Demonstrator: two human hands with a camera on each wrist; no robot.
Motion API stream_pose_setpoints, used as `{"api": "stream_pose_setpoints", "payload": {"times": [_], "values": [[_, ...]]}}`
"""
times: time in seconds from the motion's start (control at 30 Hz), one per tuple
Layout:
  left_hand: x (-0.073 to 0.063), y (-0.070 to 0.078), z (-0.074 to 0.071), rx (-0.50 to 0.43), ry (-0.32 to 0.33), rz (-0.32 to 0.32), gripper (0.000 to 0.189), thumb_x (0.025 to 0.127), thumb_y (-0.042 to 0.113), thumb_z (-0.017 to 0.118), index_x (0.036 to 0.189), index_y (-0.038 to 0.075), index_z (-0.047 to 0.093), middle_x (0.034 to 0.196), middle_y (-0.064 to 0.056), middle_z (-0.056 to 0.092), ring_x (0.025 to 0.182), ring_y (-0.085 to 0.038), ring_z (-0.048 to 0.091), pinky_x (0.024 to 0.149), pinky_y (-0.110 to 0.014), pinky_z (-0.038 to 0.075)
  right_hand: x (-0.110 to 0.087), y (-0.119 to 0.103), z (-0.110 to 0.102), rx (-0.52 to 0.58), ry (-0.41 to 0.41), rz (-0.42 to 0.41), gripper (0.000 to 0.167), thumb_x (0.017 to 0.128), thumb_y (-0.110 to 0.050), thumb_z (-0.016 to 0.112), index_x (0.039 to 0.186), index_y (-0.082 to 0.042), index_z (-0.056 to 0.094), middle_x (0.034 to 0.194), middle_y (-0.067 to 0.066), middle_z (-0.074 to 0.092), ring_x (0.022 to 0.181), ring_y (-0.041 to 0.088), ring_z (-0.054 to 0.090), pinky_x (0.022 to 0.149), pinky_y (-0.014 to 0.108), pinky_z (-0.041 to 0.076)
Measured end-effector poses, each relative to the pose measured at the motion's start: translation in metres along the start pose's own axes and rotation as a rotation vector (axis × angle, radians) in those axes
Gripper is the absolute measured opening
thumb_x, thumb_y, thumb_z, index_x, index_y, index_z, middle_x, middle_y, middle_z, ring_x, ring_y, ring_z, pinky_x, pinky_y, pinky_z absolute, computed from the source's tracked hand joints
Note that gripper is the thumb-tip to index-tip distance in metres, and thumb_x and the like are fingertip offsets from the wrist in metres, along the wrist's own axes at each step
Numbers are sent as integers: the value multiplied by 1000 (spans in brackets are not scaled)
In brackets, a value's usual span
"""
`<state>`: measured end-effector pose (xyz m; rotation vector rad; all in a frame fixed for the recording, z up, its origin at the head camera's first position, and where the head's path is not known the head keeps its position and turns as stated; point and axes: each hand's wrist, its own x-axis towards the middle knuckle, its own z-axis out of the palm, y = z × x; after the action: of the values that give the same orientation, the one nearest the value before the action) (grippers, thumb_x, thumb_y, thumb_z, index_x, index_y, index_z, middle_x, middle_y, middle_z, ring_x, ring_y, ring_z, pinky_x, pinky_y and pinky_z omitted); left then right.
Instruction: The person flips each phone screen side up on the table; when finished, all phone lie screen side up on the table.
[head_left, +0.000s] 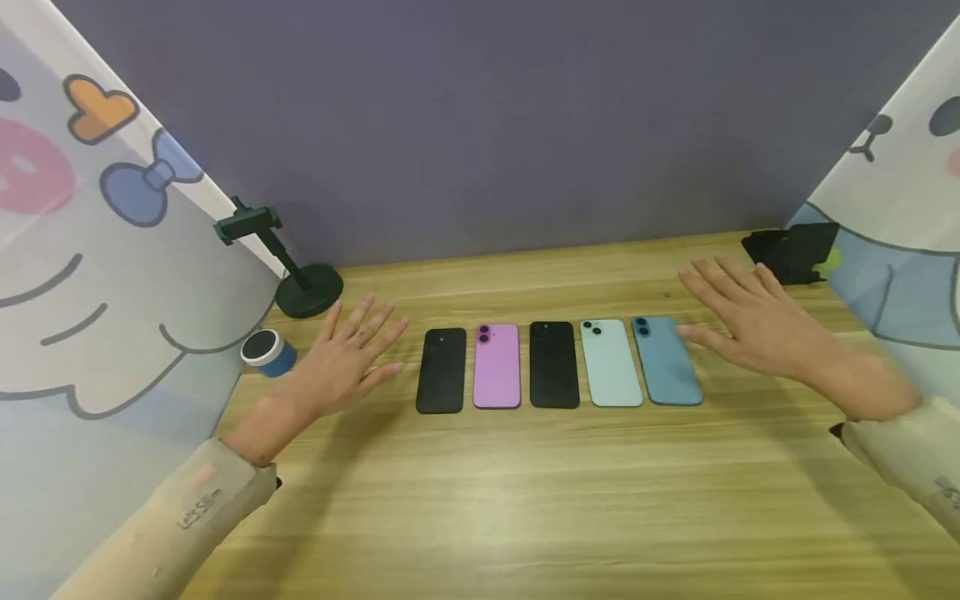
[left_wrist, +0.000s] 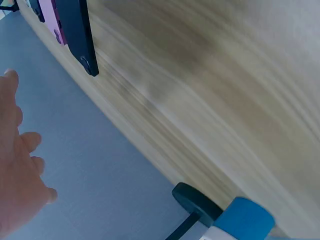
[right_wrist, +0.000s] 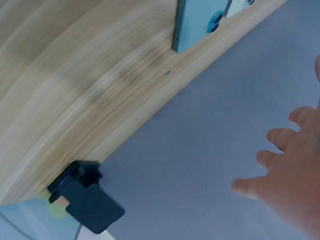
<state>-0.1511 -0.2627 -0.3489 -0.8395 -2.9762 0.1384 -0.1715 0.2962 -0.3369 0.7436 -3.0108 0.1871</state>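
Black at its left end, the row of phones lies about midway across your tabletop (head_left: 487, 517), backs up and just apart: left black phone (head_left: 441, 371), pink phone (head_left: 497, 367), middle black phone (head_left: 554, 365), pale mint phone (head_left: 611, 364), blue phone (head_left: 667, 361). On the pink, mint and blue ones you can see camera lenses at the far left corner. Your left hand (head_left: 341, 362) is left of the row, near the left black phone, its grip loose with fingers spread. Your right hand (head_left: 742, 321) is at the right end, its grip likewise spread; its thumb overlaps the blue phone's edge from above, while the right wrist view shows them apart. Farther left you have a blue-and-white tub (head_left: 279, 358) and, beyond it, a dark round-based stand (head_left: 307, 290). At far right sits a black holder (head_left: 791, 252). A grey wall (head_left: 525, 125) rises behind, between cartoon-printed panels (head_left: 112, 275).
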Motion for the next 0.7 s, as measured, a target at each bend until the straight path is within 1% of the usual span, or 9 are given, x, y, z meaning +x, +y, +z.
{"api": "stream_pose_setpoints", "payload": {"times": [0.07,0.1,0.2,0.27,0.37,0.5,0.57,0.63,0.7], "values": [[-2,4,-1,-66,-25,-46,71,104,54,44,162,22,20,168,-11,19,156,-38,10,122,-63,-3,6,-6,-1,31,-42,-7,86,100,-53,54,163,-19,8,169,14,6,157,36,-1,121,65,-1],[-3,5,-1,-118,-38,-72,71,104,53,44,162,21,19,166,-12,22,155,-38,14,121,-65,0,10,-10,-1,50,-60,-18,87,99,-53,55,163,-19,7,169,16,8,156,39,3,120,66,4],[-7,10,-2,-285,-59,-159,72,104,50,46,162,17,19,160,-17,36,149,-41,32,119,-65,17,26,-27,1,108,-89,-63,88,98,-55,57,163,-20,10,168,16,15,154,42,15,118,67,15],[-9,14,-2,-383,-73,-219,73,104,51,46,162,16,18,154,-19,45,142,-41,42,115,-63,29,39,-41,6,159,-96,-106,86,97,-56,57,163,-21,14,167,15,21,152,43,21,117,65,21],[-8,17,0,-488,-78,-279,76,104,51,48,162,14,18,145,-21,56,133,-41,53,108,-58,42,59,-65,12,257,-135,-154,85,97,-60,55,163,-22,16,166,12,25,150,41,26,117,63,26],[-4,25,7,-557,-124,-338,78,102,54,48,161,11,21,134,-19,64,117,-34,64,96,-51,51,89,-94,22,430,-234,-195,85,97,-58,56,163,-21,16,162,12,33,147,38,34,114,59,34],[-2,31,11,-565,-160,-361,78,102,54,49,161,10,22,129,-18,66,108,-29,67,89,-46,54,103,-108,29,509,-285,-210,85,97,-55,58,163,-21,15,160,13,37,144,37,40,111,58,38],[-2,36,14,-572,-187,-375,77,102,51,50,161,9,22,122,-15,68,97,-23,67,80,-40,54,118,-122,36,561,-329,-231,86,98,-52,60,163,-20,14,157,15,40,137,36,48,107,55,43],[-1,41,17,-585,-200,-372,77,102,48,53,160,7,23,112,-12,69,85,-19,64,71,-35,51,131,-135,43,589,-355,-248,87,97,-50,61,163,-18,14,153,15,44,131,32,54,104,50,46]]}}
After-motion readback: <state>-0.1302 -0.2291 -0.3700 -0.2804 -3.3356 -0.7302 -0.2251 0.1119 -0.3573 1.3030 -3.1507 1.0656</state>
